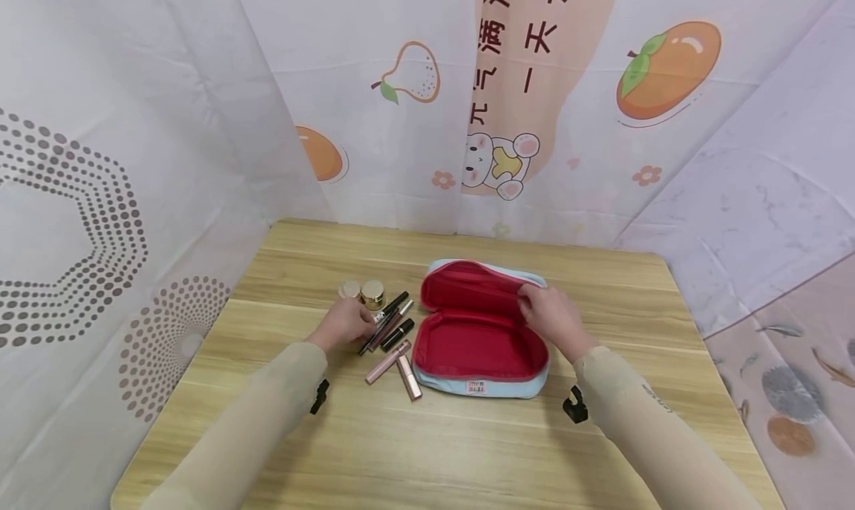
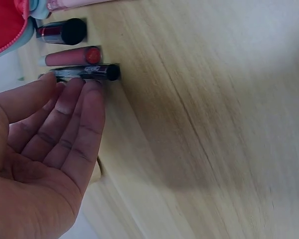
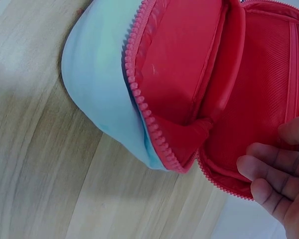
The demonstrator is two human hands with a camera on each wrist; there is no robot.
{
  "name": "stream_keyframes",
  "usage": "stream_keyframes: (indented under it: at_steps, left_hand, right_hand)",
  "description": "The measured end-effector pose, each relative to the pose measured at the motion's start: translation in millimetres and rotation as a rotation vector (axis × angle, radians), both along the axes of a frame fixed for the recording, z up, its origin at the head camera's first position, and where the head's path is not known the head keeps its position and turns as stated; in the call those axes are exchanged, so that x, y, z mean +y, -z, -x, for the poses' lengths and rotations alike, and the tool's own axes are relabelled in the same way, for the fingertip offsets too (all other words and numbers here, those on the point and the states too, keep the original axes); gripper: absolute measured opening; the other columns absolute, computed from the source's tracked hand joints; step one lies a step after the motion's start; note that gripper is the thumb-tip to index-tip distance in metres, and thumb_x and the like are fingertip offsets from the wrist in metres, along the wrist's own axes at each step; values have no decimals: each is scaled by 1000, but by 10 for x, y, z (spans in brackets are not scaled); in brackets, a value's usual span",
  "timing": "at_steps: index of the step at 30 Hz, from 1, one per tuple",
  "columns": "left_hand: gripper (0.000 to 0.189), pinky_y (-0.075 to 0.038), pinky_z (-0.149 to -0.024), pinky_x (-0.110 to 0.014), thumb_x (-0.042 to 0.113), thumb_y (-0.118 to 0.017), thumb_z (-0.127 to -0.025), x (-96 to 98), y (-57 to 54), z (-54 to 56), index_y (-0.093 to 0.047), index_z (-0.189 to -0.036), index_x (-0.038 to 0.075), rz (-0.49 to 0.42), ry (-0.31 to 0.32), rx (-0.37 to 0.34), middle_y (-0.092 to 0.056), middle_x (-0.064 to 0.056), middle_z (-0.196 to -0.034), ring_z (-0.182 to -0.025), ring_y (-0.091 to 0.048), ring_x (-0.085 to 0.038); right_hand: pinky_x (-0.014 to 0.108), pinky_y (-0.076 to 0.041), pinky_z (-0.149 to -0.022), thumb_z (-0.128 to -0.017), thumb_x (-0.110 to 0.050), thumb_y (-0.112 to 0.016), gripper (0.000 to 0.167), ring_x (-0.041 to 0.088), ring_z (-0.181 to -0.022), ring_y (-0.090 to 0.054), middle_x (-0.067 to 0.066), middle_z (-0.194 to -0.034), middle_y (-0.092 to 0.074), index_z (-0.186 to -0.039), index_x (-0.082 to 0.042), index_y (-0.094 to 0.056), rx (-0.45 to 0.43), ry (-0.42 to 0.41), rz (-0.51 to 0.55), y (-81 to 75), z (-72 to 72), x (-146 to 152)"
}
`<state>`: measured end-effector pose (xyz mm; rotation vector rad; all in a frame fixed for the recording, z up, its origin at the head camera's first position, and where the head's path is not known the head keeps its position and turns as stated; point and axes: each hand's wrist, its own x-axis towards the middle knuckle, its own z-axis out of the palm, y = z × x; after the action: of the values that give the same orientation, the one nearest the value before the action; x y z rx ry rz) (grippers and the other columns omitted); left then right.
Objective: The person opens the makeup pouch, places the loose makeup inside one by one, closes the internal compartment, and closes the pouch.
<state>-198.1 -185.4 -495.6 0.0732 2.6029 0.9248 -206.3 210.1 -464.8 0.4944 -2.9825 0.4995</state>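
My left hand (image 1: 349, 322) is at the left of a cluster of makeup, its thumb and fingertips pinching a slim black makeup tube (image 2: 89, 72). Right beside that tube lies a pinkish-red lip gloss tube (image 2: 74, 56), then a black lipstick (image 1: 398, 335). A light-blue cosmetic bag (image 1: 481, 387) with red lining stands unzipped, its lid (image 3: 259, 74) tipped back. At the lid's right side my right hand (image 1: 551, 313) grips the inner pocket edge with thumb and fingers. The bag's main compartment (image 3: 177, 50) shows bare red lining.
Two gold-toned cosmetic jars (image 1: 372, 293) sit behind my left hand. Nearer to me, a pink tube (image 1: 387, 362) and a pink-and-silver lipstick (image 1: 409, 378) lie close to the bag's left side. Everything rests on a wooden table (image 1: 414, 450) with a printed curtain (image 1: 427, 154) behind.
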Motion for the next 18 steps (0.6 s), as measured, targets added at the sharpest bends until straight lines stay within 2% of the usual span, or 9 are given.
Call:
stream_keyframes:
  at_steps: [8,18]
  left_hand:
    - [6,-60,-61,-28,4,-76,-89,39,40,25,-78,-89,-1,-19,-25,-71,-73,-8,-78,-63,-69,-17]
    - [14,-58,-56,-27,11,-84,-83,101,78,69,-76,-76,2,-22,-51,-216,-70,-9,-66,-54,-64,-14]
  right_hand:
    - [49,-57,-66,-95,-8,-64,11,31,-75,-67,12,-90,-74,-102,-3,-71,-2,-3,11,13,0,3]
    - [47,-56,-63,-95,-8,-64,10,28,-71,-66,11,-87,-73,-101,-4,-71,-11,1,14,16,10,6]
